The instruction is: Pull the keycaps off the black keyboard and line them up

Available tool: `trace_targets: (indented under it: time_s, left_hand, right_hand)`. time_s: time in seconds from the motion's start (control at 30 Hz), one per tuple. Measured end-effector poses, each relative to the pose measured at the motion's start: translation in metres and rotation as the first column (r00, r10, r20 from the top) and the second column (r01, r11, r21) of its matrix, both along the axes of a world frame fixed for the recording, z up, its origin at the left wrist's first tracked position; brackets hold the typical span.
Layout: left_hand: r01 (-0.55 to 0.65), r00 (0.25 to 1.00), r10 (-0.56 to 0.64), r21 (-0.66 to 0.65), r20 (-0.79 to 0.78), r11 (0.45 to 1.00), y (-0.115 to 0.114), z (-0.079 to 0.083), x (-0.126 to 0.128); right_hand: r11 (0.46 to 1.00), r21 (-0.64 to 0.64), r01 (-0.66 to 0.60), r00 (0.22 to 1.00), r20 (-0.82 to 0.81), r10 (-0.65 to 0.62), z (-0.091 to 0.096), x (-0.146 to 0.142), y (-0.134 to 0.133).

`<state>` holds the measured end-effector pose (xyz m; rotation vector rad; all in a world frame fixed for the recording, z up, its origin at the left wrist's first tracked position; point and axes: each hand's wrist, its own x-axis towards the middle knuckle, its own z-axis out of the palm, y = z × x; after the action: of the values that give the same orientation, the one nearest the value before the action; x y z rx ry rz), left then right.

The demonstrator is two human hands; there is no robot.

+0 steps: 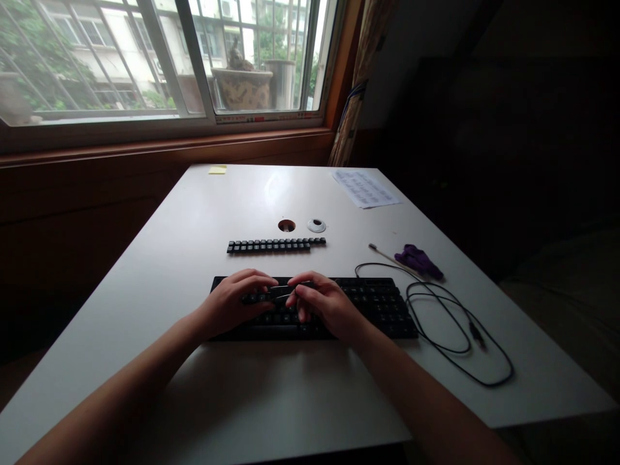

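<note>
A black keyboard [378, 303] lies before me on the white table, both hands above its left and middle part. My right hand [322, 300] is closed on a thin tool with two metal prongs [283, 296], which looks like a wire keycap puller, its prongs pointing left. My left hand [239, 302] curls around the prong ends, thumb below and fingers above. Whatever lies between those fingertips is too dark and small to make out. Beyond the keyboard, loose black keycaps [276, 245] stand in two neat rows.
A black cable [455, 352] loops right of the keyboard. Near it lie a purple cloth [417, 261] and a thin brush-like stick [387, 256]. Farther back are a table hole [287, 225], its white cover [316, 225], printed papers [365, 188] and a yellow note [217, 170].
</note>
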<state>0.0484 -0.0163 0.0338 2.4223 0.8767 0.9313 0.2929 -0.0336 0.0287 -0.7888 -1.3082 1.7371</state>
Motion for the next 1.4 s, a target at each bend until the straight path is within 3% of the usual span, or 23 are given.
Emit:
trace_targets:
  time_s: [0.2, 0.3, 0.4, 0.47, 0.6, 0.73, 1.03, 1.4]
  left_hand:
    - [0.012, 0.996, -0.014, 0.023, 0.087, 1.0, -0.002, 0.001, -0.002]
    - [-0.014, 0.994, 0.009, 0.044, 0.109, 0.999, -0.002, 0.001, -0.003]
    - [-0.04, 0.993, 0.03, 0.082, 0.115, 0.996, -0.001, 0.003, -0.003]
    - [-0.03, 0.994, 0.019, 0.1, 0.104, 0.995, -0.001, 0.003, -0.003]
    - [0.01, 0.998, -0.018, 0.116, 0.066, 0.993, -0.001, 0.002, -0.003]
    - [0.063, 0.998, -0.066, 0.105, 0.024, 0.992, -0.001, -0.003, -0.003]
    - [0.119, 0.993, -0.117, 0.126, -0.022, 0.985, 0.0, -0.011, -0.001]
    - [0.107, 0.994, -0.109, 0.084, 0.023, 0.991, -0.002, -0.006, 0.002]
  right_hand:
    - [0.992, -0.08, -0.093, 0.995, -0.051, 0.089, -0.003, -0.002, -0.001]
    - [0.997, -0.071, -0.011, 0.999, -0.035, 0.008, -0.001, 0.005, 0.003]
    - [0.985, 0.1, 0.143, 0.986, 0.076, -0.151, 0.004, 0.013, 0.006]
    - [0.947, 0.274, 0.168, 0.954, 0.197, -0.226, 0.007, 0.015, 0.005]
    - [0.858, 0.511, 0.044, 0.905, 0.344, -0.252, 0.009, 0.008, 0.002]
    - [0.789, 0.614, -0.028, 0.875, 0.397, -0.278, 0.004, -0.002, 0.0]
    - [0.746, 0.66, -0.087, 0.842, 0.448, -0.299, -0.001, -0.008, -0.002]
    - [0.749, 0.651, -0.127, 0.866, 0.44, -0.235, 0.0, -0.007, -0.002]
